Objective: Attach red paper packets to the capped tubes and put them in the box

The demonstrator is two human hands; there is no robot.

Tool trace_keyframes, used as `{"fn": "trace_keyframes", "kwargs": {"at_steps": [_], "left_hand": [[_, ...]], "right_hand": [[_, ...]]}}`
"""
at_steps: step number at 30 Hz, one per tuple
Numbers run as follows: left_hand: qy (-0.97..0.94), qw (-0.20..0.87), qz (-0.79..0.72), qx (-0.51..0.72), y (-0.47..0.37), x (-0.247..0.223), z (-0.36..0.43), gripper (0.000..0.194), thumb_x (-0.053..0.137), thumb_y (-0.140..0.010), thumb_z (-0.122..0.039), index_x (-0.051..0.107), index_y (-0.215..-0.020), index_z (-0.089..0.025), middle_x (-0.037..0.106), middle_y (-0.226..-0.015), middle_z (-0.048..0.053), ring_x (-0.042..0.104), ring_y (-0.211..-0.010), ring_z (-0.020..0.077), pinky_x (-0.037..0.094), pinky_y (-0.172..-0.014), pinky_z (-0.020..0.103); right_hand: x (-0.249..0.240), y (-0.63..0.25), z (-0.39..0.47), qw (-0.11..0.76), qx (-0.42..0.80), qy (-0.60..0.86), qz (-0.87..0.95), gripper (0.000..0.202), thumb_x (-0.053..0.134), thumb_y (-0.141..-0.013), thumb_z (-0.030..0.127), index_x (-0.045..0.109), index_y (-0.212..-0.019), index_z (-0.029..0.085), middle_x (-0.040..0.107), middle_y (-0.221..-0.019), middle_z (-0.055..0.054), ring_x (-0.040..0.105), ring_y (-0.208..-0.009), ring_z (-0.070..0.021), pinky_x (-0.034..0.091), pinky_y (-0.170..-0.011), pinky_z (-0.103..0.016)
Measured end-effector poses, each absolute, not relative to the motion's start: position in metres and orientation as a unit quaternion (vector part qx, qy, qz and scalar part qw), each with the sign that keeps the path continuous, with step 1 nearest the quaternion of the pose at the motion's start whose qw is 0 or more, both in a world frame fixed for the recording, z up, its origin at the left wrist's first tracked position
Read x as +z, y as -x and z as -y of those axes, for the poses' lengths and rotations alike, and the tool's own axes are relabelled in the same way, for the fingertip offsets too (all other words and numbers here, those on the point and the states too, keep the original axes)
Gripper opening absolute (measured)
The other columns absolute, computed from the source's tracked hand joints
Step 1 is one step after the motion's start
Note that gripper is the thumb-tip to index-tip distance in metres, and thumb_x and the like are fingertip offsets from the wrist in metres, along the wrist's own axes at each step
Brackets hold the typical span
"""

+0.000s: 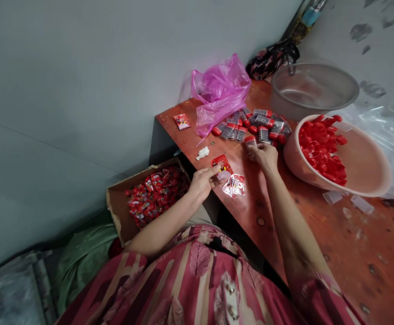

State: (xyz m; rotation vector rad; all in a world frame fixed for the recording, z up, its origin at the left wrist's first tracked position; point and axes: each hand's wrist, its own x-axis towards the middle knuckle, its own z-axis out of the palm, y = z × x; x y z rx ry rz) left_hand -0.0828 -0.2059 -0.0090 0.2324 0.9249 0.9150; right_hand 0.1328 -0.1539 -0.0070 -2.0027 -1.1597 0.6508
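Head view: my right fingers [255,154] pinch a red-capped container [250,140], the table's [318,234] container pile [263,120] just beyond at one o'clock. My left fingers [211,173], nearly together, meet a red card [221,161], grip unclear; carton [114,214] at eight, pink bowl [369,155] at three.

Dim, cool indoor light leaves the grey wall [81,90] flat and dull, while a soft sheen on the red surface [285,253] and a shadow to the left of the right hand [266,155] suggest light from the right. Small white glints flash off the clear packets [236,185], with streaky glare on the plastic sheeting [379,135] and deep darkness beneath the surface's near edge. Fine detail is soft and smeary throughout, and the wide-angle view stretches the sleeves [328,293] near the bottom.
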Motion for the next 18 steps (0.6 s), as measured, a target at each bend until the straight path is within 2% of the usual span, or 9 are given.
{"fn": "trace_keyframes", "kwargs": {"at_steps": [2, 4, 7, 10, 18], "left_hand": [[-0.103, 0.792, -0.422, 0.429, 0.083, -0.009, 0.204, 0.025, 0.080, -0.059, -0.025, 0.062, -0.065, -0.010, 0.064, -0.061, 0.003, 0.060, -0.054, 0.0105, 0.050, -0.053, 0.022], [-0.104, 0.797, -0.407, 0.434, 0.081, -0.009, 0.204, 0.027, 0.080, -0.060, -0.027, 0.059, -0.062, -0.010, 0.063, -0.059, 0.002, 0.060, -0.053, 0.0097, 0.049, -0.052, 0.020], [-0.085, 0.798, -0.395, 0.447, 0.075, -0.009, 0.205, 0.028, 0.081, -0.059, -0.028, 0.059, -0.063, -0.011, 0.061, -0.058, 0.000, 0.060, -0.053, 0.0096, 0.049, -0.053, 0.020], [-0.068, 0.800, -0.388, 0.453, 0.067, -0.010, 0.209, 0.030, 0.081, -0.059, -0.029, 0.058, -0.066, -0.012, 0.061, -0.060, -0.001, 0.061, -0.056, 0.0104, 0.052, -0.059, 0.024], [-0.122, 0.817, -0.344, 0.447, 0.050, 0.002, 0.227, 0.033, 0.081, -0.057, -0.034, 0.060, -0.069, -0.013, 0.065, -0.067, 0.001, 0.061, -0.060, 0.0113, 0.050, -0.065, 0.026]], "right_hand": [[-0.002, -0.123, 0.187, 0.456, 0.310, 0.738, 0.389, 0.026, 0.066, -0.071, 0.040, 0.060, -0.077, 0.015, 0.060, -0.059, -0.001, 0.055, -0.049, -0.0123, 0.046, -0.050, -0.026], [0.006, -0.108, 0.226, 0.512, 0.358, 0.687, 0.371, 0.025, 0.070, -0.069, 0.038, 0.059, -0.077, 0.017, 0.060, -0.057, 0.002, 0.053, -0.046, -0.0103, 0.044, -0.045, -0.023], [0.015, -0.079, 0.278, 0.532, 0.421, 0.648, 0.347, 0.022, 0.069, -0.072, 0.036, 0.059, -0.079, 0.019, 0.057, -0.052, 0.005, 0.052, -0.041, -0.0099, 0.042, -0.040, -0.021], [0.016, -0.054, 0.311, 0.537, 0.444, 0.638, 0.328, 0.022, 0.071, -0.072, 0.035, 0.058, -0.082, 0.020, 0.060, -0.055, 0.005, 0.053, -0.041, -0.0095, 0.042, -0.039, -0.021], [0.001, -0.040, 0.323, 0.576, 0.433, 0.625, 0.300, 0.023, 0.069, -0.075, 0.035, 0.054, -0.085, 0.021, 0.059, -0.056, 0.007, 0.052, -0.040, -0.0086, 0.041, -0.038, -0.019]]}}
